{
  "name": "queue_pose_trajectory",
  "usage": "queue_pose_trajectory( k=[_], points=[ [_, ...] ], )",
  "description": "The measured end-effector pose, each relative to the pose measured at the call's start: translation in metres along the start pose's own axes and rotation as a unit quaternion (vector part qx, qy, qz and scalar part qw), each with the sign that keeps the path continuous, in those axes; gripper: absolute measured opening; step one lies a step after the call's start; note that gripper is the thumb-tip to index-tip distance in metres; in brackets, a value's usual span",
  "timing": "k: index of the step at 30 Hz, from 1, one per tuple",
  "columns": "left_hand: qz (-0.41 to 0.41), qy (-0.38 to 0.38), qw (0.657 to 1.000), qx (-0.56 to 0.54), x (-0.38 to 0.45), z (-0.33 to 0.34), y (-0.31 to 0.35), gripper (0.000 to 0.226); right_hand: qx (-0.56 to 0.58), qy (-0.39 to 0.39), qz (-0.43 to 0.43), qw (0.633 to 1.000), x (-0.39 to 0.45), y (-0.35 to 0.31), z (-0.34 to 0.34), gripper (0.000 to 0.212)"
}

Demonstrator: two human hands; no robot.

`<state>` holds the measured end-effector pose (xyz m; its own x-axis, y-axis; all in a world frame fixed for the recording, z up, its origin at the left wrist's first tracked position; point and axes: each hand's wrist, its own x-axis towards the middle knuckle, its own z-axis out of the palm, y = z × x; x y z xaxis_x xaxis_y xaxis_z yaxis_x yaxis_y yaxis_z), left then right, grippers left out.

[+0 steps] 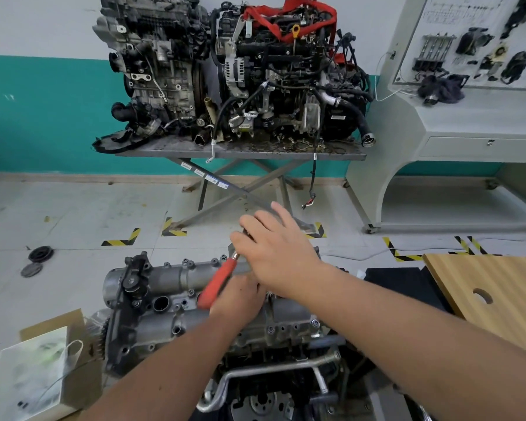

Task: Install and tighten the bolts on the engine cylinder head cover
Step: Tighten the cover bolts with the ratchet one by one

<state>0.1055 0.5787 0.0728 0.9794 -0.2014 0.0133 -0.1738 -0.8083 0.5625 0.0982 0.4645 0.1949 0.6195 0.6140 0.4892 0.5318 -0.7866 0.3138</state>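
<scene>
Bright, even light (edges bowed, slightly soft).

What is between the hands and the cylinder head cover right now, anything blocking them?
Nothing visible blocks them. The left hand grips the red-handled tool directly over the cylinder head cover, and the right hand lies over the tool's far end. The tool tip and the bolt under it are hidden by the hands.

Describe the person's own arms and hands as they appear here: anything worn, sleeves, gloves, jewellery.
Both forearms are bare right up to the bottom edge of the picture; no sleeve or cuff shows. The left hand and the right hand wear no gloves. No watch, strap or bracelet shows on either wrist, and no ring on the fingers in view, though parts of the left hand are hidden behind the right.
</scene>
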Motion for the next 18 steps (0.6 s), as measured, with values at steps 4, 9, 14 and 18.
queue_pose_trajectory(
  k=[4,9,14,18],
  points=[
    [0.007,-0.028,0.998,0.057,-0.001,-0.004,-0.002,0.029,-0.028,-0.212,-0.023,0.977,0.026,0.0,-0.024,0.026],
    [0.041,-0.013,0.998,0.038,-0.003,-0.005,0.0,0.045,0.242,-0.362,0.178,0.883,0.052,0.008,-0.029,0.03],
    [0.022,-0.023,0.999,0.037,-0.005,-0.01,0.003,0.045,0.731,-0.159,0.519,0.414,0.046,0.006,-0.011,0.008],
    [0.023,-0.021,0.999,0.031,-0.006,-0.011,0.004,0.038,0.777,-0.022,0.548,0.31,0.032,-0.003,0.004,0.035]
  ],
)
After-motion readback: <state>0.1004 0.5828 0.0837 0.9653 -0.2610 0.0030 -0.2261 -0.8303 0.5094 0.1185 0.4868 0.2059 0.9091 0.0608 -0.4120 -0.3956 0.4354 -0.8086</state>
